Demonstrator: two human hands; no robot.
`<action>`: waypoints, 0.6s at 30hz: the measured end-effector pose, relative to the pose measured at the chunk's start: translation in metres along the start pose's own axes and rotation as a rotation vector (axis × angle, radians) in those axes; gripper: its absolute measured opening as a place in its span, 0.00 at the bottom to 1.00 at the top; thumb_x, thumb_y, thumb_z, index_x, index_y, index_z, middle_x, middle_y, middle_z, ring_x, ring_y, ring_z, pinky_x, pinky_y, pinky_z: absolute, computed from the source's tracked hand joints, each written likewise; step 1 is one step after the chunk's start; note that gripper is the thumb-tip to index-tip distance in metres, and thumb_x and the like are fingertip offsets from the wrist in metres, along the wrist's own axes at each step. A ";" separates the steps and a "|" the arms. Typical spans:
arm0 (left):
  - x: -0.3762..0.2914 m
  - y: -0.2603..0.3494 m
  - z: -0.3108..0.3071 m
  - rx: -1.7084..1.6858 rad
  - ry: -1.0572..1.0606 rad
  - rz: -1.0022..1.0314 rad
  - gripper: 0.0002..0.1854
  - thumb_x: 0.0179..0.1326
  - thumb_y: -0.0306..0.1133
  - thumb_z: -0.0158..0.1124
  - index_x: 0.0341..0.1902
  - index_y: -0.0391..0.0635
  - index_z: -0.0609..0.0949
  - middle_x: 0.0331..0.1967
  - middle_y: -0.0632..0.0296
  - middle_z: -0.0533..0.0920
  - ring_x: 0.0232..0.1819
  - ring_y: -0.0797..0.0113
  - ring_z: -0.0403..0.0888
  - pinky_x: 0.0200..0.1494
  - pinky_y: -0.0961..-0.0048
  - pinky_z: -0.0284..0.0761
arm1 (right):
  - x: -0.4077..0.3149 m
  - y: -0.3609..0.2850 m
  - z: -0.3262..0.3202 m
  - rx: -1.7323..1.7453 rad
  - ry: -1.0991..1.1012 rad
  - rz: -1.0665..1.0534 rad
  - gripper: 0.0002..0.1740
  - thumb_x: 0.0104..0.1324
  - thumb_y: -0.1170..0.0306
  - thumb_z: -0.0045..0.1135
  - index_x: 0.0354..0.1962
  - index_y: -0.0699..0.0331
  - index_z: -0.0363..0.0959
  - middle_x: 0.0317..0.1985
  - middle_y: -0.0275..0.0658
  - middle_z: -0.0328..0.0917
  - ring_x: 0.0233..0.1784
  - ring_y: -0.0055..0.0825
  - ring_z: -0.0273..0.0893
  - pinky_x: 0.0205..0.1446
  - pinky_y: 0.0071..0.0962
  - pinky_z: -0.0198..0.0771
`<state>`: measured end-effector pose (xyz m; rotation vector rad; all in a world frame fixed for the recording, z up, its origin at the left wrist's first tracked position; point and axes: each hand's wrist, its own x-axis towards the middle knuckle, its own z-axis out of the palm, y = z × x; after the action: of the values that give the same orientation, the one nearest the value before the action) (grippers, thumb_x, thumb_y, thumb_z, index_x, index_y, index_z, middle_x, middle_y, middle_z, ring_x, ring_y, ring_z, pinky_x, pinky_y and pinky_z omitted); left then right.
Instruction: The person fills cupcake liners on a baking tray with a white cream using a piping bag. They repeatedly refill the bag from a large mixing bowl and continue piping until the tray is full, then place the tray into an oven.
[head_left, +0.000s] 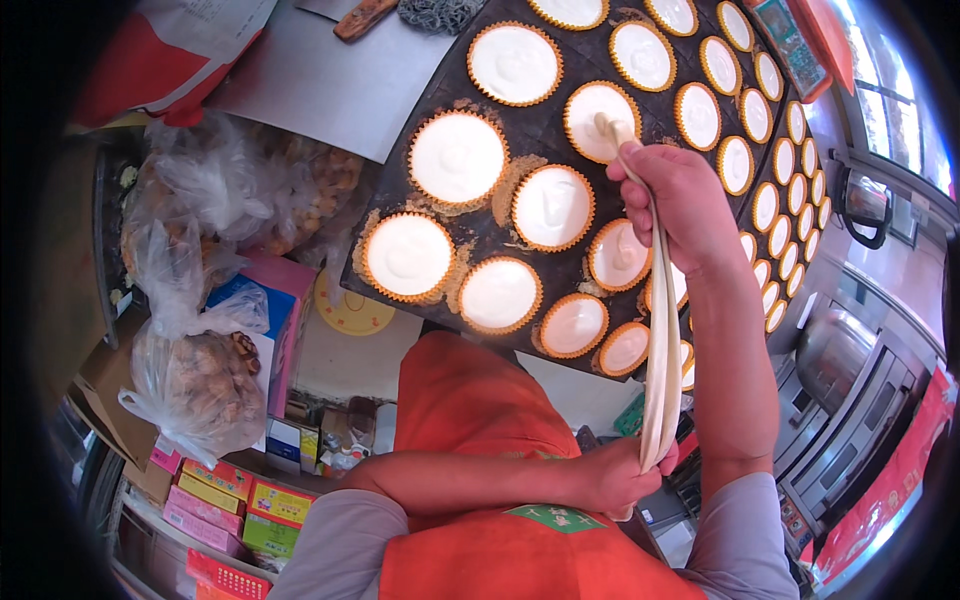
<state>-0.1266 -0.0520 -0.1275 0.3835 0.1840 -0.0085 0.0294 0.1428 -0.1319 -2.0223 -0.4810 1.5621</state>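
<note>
A long cloth piping bag (660, 337), largely flattened, hangs between my two hands. My right hand (667, 195) grips its upper part near the tip, which points down over a paper baking cup (602, 121) filled with white batter. Low in front of my red apron, my left hand (626, 474) is closed around the bag's other end. Around the tip, many more fluted paper cups of pale batter, such as one at the near left (409, 256), stand in rows on a dark tray (480, 244). Brown crumbs lie between some cups.
Clear plastic bags of baked goods (199, 390) sit at the left, above small colored boxes (281, 502). A metal scourer (439, 13) and a wooden handle (365, 19) lie at the top. An orange-framed item (795, 45) is beyond the tray; an oven (855, 420) stands right.
</note>
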 end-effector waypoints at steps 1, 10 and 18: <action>0.000 0.000 0.000 -0.034 -0.018 -0.091 0.04 0.60 0.25 0.47 0.39 0.43 0.67 0.22 0.60 0.68 0.19 0.68 0.67 0.23 0.65 0.65 | -0.001 0.001 0.001 -0.011 -0.012 0.006 0.15 0.72 0.63 0.50 0.33 0.69 0.73 0.18 0.28 0.67 0.18 0.15 0.64 0.20 0.19 0.60; -0.001 -0.005 -0.005 0.115 0.030 -0.060 0.06 0.59 0.25 0.50 0.40 0.43 0.69 0.25 0.61 0.69 0.28 0.68 0.69 0.31 0.67 0.68 | -0.005 0.006 0.002 -0.012 0.010 -0.004 0.17 0.74 0.60 0.51 0.34 0.67 0.74 0.19 0.26 0.65 0.16 0.14 0.60 0.19 0.19 0.57; 0.008 -0.005 -0.001 0.102 0.096 -0.167 0.07 0.62 0.26 0.54 0.42 0.42 0.70 0.35 0.63 0.70 0.35 0.72 0.69 0.39 0.70 0.70 | -0.012 0.016 -0.002 0.189 -0.165 -0.109 0.19 0.77 0.58 0.47 0.34 0.65 0.74 0.19 0.25 0.65 0.18 0.14 0.61 0.21 0.20 0.60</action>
<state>-0.1193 -0.0563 -0.1319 0.4696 0.3107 -0.1643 0.0270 0.1226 -0.1319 -1.7077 -0.4778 1.6489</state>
